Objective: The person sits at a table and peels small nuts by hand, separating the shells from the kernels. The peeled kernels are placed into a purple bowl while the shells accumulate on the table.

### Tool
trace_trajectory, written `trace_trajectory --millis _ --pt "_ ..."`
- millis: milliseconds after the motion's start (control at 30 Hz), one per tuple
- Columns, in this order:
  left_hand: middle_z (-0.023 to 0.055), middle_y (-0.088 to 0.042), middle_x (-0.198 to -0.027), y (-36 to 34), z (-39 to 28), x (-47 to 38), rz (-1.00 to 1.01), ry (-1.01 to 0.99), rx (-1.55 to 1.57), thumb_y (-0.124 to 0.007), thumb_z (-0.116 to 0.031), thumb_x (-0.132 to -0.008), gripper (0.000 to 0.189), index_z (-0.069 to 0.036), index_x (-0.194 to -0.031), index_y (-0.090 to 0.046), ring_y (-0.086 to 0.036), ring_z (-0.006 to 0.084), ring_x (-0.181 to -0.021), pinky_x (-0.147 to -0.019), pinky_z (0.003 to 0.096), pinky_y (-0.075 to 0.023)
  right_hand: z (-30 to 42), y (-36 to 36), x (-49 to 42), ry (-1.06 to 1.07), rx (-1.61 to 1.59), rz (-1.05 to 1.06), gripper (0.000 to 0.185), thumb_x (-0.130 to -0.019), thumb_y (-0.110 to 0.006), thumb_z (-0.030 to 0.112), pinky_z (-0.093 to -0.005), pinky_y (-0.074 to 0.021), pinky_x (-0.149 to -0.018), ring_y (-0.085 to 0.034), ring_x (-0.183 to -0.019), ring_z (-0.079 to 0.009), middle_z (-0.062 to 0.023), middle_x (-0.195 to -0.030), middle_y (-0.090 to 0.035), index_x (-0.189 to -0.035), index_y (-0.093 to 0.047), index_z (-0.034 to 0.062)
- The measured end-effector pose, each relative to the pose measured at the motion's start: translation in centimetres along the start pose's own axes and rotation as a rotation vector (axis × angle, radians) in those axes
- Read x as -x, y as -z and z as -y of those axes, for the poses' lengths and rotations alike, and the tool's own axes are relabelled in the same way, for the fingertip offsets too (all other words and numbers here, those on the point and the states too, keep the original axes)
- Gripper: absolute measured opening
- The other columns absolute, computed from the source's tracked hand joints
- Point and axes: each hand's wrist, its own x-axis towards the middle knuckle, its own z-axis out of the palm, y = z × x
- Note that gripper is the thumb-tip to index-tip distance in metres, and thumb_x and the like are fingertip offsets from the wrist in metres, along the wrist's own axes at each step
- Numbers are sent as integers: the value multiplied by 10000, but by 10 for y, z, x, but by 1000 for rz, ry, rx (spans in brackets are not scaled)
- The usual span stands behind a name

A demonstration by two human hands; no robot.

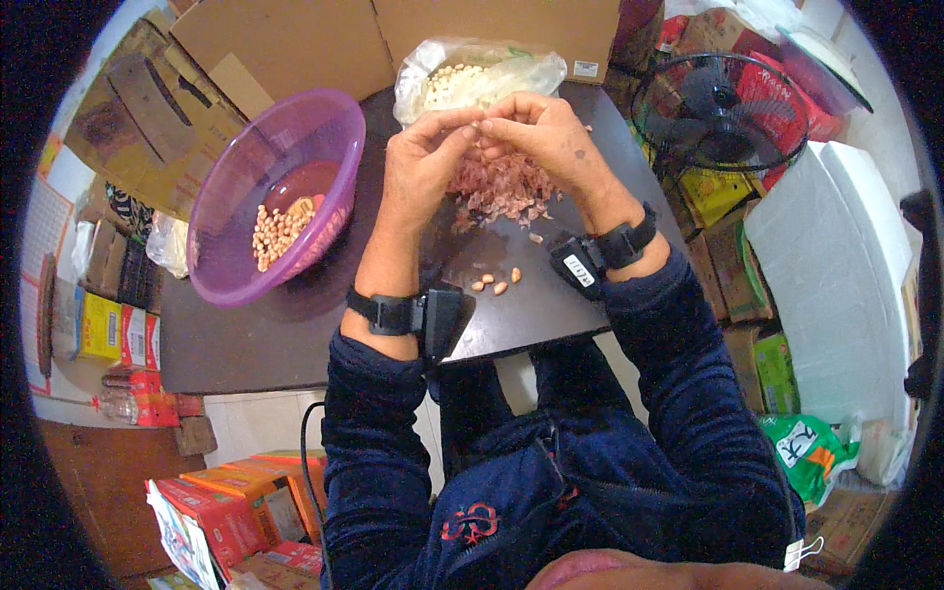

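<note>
My left hand [420, 158] and my right hand [542, 133] meet at the fingertips above the table. Thumbs and forefingers pinch a small peanut, mostly hidden by the fingers. Beneath them spreads a heap of thin reddish peanut skins [509, 188]. Just beyond the hands, a clear plastic bag [523, 74] lies open around pale peeled peanuts [453, 82]. Several unpeeled peanuts [500, 287] rest near the table's front edge, between my forearms. To the left, a tilted purple plastic basin [214, 243] contains many skin-on peanuts [276, 234].
The dark table [243, 346] has cardboard [494, 26] standing along its far side. A black fan with a wire guard [719, 110] stands on the right, near white foam panels [833, 280]. Red and orange boxes [214, 509] are stacked at lower left. Each wrist wears a black strapped device.
</note>
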Motion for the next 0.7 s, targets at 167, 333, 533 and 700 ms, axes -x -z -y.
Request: trace_trajectory --millis 167,333,533,700 --pt "57 -670 -959 -1 2 0 -21 -3 -15 -645 -48 -843 182 8 -1015 -660 -610 99 -861 -761 230 -497 3 -1 2 -6 -15 -10 158 -853 -650 115 -218 -528 -677 -636 -739 -117 -61 -868 -643 -934 -632 -19" --pt "65 -665 -996 -1 0 1 7 26 -27 -662 -30 -821 186 5 -1004 -666 -610 120 -901 -810 245 -486 3 2 2 -14 9 10 175 -847 -659 134 -216 -524 -685 -631 -751 -113 -56 -865 -643 -929 -634 -19" --pt "63 -668 -985 -1 3 -1 2 -107 -231 -672 -39 -814 175 -8 -986 -680 -606 118 -914 -825 246 -473 -2 5 -1 -18 33 22 167 -843 -657 120 -215 -522 -695 -628 -759 -112 -63 -857 -646 -918 -633 -27" --pt "63 -653 -954 0 2 -1 3 -197 -314 -666 -27 -802 169 -18 -969 -693 -607 125 -891 -796 246 -479 -2 5 -1 -4 32 4 160 -820 -672 127 -226 -516 -667 -628 -728 -112 -51 -824 -653 -883 -638 -16"
